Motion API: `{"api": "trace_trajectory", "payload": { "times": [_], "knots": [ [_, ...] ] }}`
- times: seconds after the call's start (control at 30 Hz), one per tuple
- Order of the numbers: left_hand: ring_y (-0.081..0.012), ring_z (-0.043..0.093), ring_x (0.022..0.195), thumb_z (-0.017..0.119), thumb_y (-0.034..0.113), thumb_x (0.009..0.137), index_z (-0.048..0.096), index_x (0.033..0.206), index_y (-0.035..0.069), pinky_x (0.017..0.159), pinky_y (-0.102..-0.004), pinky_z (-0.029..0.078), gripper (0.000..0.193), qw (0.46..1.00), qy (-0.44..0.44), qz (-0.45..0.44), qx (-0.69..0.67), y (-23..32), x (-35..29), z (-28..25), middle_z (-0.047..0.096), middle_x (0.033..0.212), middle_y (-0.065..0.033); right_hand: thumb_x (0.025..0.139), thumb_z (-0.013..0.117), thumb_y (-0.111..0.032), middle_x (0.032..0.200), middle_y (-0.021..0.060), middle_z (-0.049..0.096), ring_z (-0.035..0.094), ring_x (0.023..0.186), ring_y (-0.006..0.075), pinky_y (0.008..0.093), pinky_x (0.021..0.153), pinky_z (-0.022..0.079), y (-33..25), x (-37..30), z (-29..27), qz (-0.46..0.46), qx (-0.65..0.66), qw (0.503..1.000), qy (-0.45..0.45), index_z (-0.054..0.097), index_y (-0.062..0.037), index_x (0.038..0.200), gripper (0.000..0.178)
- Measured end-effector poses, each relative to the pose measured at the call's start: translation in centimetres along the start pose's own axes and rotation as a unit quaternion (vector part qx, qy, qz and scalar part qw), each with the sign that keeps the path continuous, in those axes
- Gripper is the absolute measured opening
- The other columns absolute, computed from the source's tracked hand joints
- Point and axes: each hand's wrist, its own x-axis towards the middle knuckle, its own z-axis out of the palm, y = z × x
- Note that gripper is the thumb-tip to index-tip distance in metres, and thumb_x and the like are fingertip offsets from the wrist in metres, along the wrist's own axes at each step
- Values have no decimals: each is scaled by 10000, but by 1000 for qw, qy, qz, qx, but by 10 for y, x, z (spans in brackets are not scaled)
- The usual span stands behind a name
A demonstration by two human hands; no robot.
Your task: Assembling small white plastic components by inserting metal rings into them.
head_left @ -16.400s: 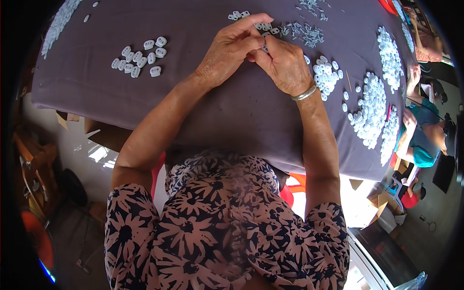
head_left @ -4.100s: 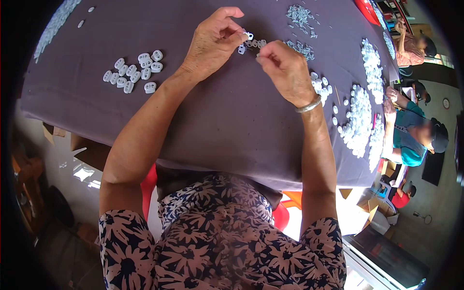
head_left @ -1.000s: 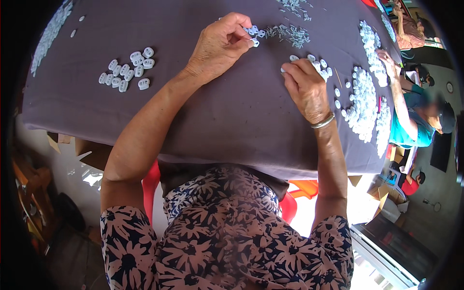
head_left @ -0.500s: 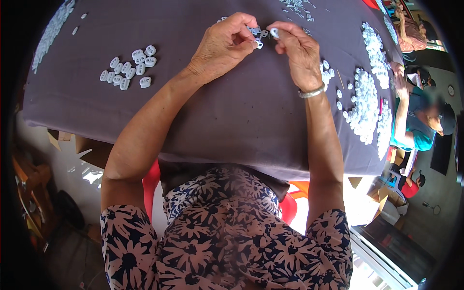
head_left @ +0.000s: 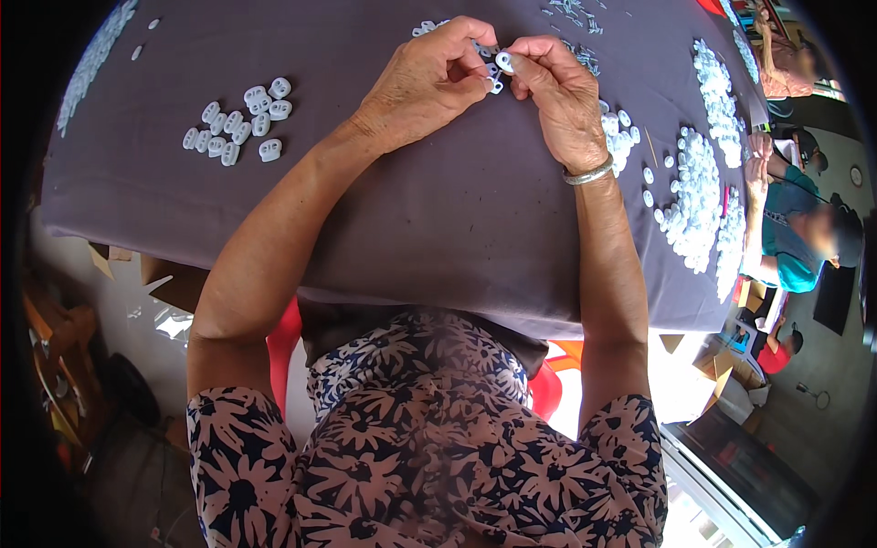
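Closer than half a second ago, the right hand (head_left: 568, 110) pinches a white oval piece (head_left: 504, 62) just beside the small white part (head_left: 496, 87), which the left hand (head_left: 420, 89) holds between closed fingertips; both pieces almost meet.

The pieces (head_left: 241, 133) look smooth plastic — the tablecloth (head_left: 429, 224) matt fabric, the bracelet (head_left: 590, 173) shiny metal.

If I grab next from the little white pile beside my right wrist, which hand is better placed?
Probably your right hand: it is nearer the little white pile, though it holds a rounded white piece. Your left hand is farther away and pinches another small white piece.
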Motion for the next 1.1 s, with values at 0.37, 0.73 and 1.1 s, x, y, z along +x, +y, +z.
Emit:
{"api": "trace_trajectory", "payload": {
  "times": [0.37,0.73,1.1],
  "knots": [
    [-58,565,767,612,-17,868,521,1179,75,698,-214,468,338,1000,-17,10,-2,0,-1,-1,589,803,13,914,588,-80,747,-26,554,483,674,60,210,636,418,-4,-3,1,-8,-37,999,-5,632,-27,975,92],
    [-70,524,693,639,-25,823,454,1147,33,612,-216,429,377,997,15,63,52,-1,3,-5,589,789,-23,903,604,-48,816,-33,581,495,713,48,196,646,431,-6,-5,5,-45,-79,996,-26,644,-38,1002,107],
    [-97,569,720,670,27,812,441,1217,11,608,-237,461,466,996,22,-56,-59,7,-2,-4,631,830,-53,834,597,131,918,11,605,586,862,87,228,810,494,2,-12,3,-57,-6,996,-71,599,-3,1100,298]
  ]
}}
